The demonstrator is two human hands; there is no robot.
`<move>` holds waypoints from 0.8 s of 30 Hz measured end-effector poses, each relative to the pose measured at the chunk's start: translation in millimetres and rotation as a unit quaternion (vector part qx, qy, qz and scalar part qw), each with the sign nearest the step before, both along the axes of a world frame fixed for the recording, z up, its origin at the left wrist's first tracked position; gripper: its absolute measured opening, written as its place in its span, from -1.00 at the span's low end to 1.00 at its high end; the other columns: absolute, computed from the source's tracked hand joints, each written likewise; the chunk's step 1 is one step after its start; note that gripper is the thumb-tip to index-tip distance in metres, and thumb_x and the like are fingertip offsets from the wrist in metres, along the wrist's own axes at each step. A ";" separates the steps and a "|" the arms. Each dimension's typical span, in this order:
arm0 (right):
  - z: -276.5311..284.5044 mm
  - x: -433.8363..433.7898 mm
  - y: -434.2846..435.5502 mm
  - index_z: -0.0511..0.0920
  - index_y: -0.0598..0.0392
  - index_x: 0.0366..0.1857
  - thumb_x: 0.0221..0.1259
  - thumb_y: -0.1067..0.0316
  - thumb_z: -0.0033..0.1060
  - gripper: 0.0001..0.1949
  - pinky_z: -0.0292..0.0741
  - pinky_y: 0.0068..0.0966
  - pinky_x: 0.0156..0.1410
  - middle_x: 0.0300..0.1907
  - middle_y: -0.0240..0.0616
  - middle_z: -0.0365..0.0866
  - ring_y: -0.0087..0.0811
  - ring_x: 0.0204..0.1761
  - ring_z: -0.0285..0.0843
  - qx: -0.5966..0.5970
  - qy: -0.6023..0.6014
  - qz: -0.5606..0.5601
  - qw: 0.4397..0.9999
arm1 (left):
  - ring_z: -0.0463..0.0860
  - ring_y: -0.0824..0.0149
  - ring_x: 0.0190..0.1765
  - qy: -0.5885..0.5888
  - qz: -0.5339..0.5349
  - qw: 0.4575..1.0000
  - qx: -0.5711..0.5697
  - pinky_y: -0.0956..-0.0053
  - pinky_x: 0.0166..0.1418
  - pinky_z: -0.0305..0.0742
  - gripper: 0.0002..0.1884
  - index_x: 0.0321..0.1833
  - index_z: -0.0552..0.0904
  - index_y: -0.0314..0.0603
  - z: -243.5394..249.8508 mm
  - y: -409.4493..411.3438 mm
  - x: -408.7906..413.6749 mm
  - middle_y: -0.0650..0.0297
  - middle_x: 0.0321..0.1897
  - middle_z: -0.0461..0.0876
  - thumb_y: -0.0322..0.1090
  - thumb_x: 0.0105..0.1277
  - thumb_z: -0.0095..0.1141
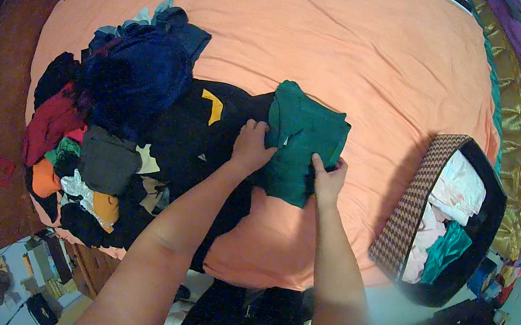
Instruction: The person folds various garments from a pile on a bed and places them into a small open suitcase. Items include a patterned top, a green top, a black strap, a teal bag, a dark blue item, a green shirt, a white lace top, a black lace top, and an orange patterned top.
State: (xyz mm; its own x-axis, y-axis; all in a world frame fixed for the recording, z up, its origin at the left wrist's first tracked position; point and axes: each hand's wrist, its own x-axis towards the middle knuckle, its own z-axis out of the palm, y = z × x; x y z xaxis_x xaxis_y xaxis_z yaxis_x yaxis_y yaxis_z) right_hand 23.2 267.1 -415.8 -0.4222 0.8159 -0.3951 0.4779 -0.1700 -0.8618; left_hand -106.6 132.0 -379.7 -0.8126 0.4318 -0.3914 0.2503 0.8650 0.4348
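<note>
A dark green folded garment (303,138) lies on the peach bedsheet (395,35), its left side over black cloth (225,156). My right hand (328,176) grips its lower right edge, thumb on top and fingers under the cloth. At its left edge is my left hand (254,147), fingers curled over the black cloth and thumb touching the green one; whether it pinches any fabric cannot be told. To the left spreads a heap of mixed clothes, with a dark blue garment (135,79) on top, a dark red one (52,122) and a grey one (108,160).
At the right edge of the bed stands a houndstooth-patterned fabric box (411,203) holding white cloth (460,188), pale pink cloth and shiny teal cloth (447,250). A brown wooden surface (10,84) borders the bed on the left. Gold quilted fabric (517,128) lies beyond the right side.
</note>
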 end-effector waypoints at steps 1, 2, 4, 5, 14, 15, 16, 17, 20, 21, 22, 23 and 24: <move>3.3 -4.4 -0.5 0.35 0.35 -0.03 -0.03 0.32 0.35 -0.49 0.45 -0.43 -0.01 -0.13 -0.09 0.51 -0.24 -0.15 0.49 -0.068 0.004 -0.009 0.998 | 0.44 -0.02 0.12 -0.016 0.015 1.000 0.006 0.27 0.15 0.39 -0.33 0.10 0.36 -0.24 -5.5 -0.7 0.0 -0.01 0.07 0.43 -0.18 -0.08 0.34; 7.0 -8.0 -0.4 0.37 0.35 -0.05 -0.04 0.31 0.36 -0.50 0.47 -0.43 -0.03 -0.13 -0.10 0.53 -0.27 -0.15 0.50 -0.135 0.009 -0.018 0.991 | 0.43 -0.02 0.14 -0.033 0.028 0.999 0.012 0.28 0.15 0.39 -0.34 0.10 0.37 -0.22 -10.6 -1.3 -0.2 0.01 0.10 0.42 -0.18 -0.07 0.33; 23.1 -12.4 3.9 0.43 0.32 -0.08 -0.05 0.31 0.38 -0.54 0.49 -0.44 -0.08 -0.15 -0.14 0.57 -0.31 -0.18 0.53 -0.249 0.054 0.029 0.967 | 0.47 0.00 0.10 -0.082 0.058 0.994 0.053 0.29 0.14 0.40 -0.38 0.07 0.41 -0.23 -26.7 -5.0 -4.1 0.02 0.04 0.48 -0.23 -0.10 0.34; 28.4 -14.3 4.7 0.46 0.30 -0.10 -0.06 0.30 0.39 -0.55 0.50 -0.45 -0.10 -0.16 -0.15 0.58 -0.33 -0.19 0.54 -0.304 0.077 0.051 0.948 | 0.49 0.01 0.08 -0.106 0.071 0.989 0.073 0.29 0.14 0.40 -0.39 0.05 0.44 -0.23 -33.0 -8.3 -7.0 0.02 0.01 0.50 -0.25 -0.11 0.34; 17.9 -17.1 -13.6 0.44 0.12 0.03 -0.20 0.23 0.46 -0.41 0.40 -0.36 0.17 -0.01 -0.15 0.54 -0.25 0.07 0.46 -0.181 0.064 0.190 0.963 | 0.60 0.24 -0.12 -0.146 0.003 0.973 0.177 0.41 -0.02 0.45 -0.48 0.01 0.49 -0.23 14.5 2.8 20.8 0.10 -0.21 0.63 -0.35 -0.10 0.28; 33.1 -11.5 -11.9 0.43 0.13 0.04 -0.20 0.24 0.45 -0.40 0.38 -0.35 0.20 0.00 -0.13 0.53 -0.23 0.09 0.44 -0.171 0.068 0.200 0.962 | 0.58 0.24 -0.10 -0.151 0.008 0.971 0.187 0.41 0.00 0.43 -0.48 0.03 0.47 -0.22 34.2 3.3 28.3 0.11 -0.18 0.60 -0.40 -0.09 0.25; 48.5 -4.4 -10.4 0.42 0.14 0.05 -0.19 0.26 0.44 -0.40 0.36 -0.34 0.22 0.01 -0.11 0.52 -0.22 0.12 0.42 -0.162 0.069 0.209 0.962 | 0.56 0.24 -0.07 -0.158 0.012 0.967 0.198 0.41 0.02 0.41 -0.47 0.05 0.44 -0.22 48.5 3.4 36.8 0.11 -0.14 0.58 -0.45 -0.09 0.21; 64.4 6.5 -7.4 0.44 0.15 0.01 -0.18 0.24 0.43 -0.43 0.39 -0.35 0.19 -0.02 -0.10 0.54 -0.22 0.08 0.46 -0.131 0.096 0.191 0.968 | 0.54 0.24 -0.05 -0.166 0.016 0.964 0.208 0.41 0.04 0.39 -0.46 0.07 0.42 -0.22 61.5 5.5 44.8 0.12 -0.11 0.56 -0.50 -0.08 0.18; 129.6 50.8 10.9 0.46 0.17 -0.01 -0.12 0.20 0.38 -0.47 0.43 -0.36 0.13 -0.04 -0.09 0.55 -0.22 0.02 0.51 -0.087 0.131 0.181 0.971 | 0.43 0.23 0.11 -0.225 -0.046 0.933 0.278 0.37 0.18 0.30 -0.29 0.24 0.23 -0.19 102.9 18.1 70.8 0.11 0.05 0.45 -0.50 -0.05 0.19; 142.8 66.8 21.6 0.44 0.16 0.01 -0.11 0.20 0.38 -0.46 0.43 -0.37 0.13 -0.03 -0.09 0.54 -0.23 0.02 0.50 -0.066 0.137 0.171 0.974 | 0.38 0.22 0.15 -0.241 -0.081 0.917 0.306 0.36 0.23 0.26 -0.24 0.28 0.16 -0.20 119.2 30.3 79.9 0.11 0.09 0.40 -0.49 -0.04 0.20; 153.1 84.2 32.3 0.42 0.16 0.03 -0.11 0.21 0.37 -0.45 0.43 -0.38 0.12 -0.01 -0.10 0.53 -0.24 0.03 0.50 -0.046 0.141 0.162 0.976 | 0.34 0.21 0.20 -0.258 -0.115 0.899 0.334 0.34 0.27 0.21 -0.19 0.32 0.09 -0.21 135.9 44.7 94.0 0.10 0.13 0.35 -0.48 -0.03 0.21; 165.3 102.9 45.4 0.40 0.16 0.05 -0.10 0.21 0.37 -0.43 0.43 -0.38 0.12 0.01 -0.10 0.52 -0.25 0.03 0.49 -0.025 0.144 0.151 0.978 | 0.29 0.20 0.24 -0.275 -0.149 0.879 0.361 0.32 0.31 0.17 -0.14 0.35 0.02 -0.22 150.6 60.6 109.0 0.09 0.17 0.30 -0.47 -0.02 0.22; 190.0 120.1 62.5 0.39 0.15 0.06 -0.08 0.32 0.33 -0.46 0.41 -0.39 0.14 -0.02 -0.12 0.53 -0.27 0.03 0.48 0.004 0.124 0.125 0.984 | 0.22 0.18 0.29 -0.306 -0.169 0.863 0.365 0.31 0.35 0.11 -0.11 0.37 -0.02 -0.24 164.0 77.1 121.7 0.07 0.22 0.23 -0.46 -0.01 0.23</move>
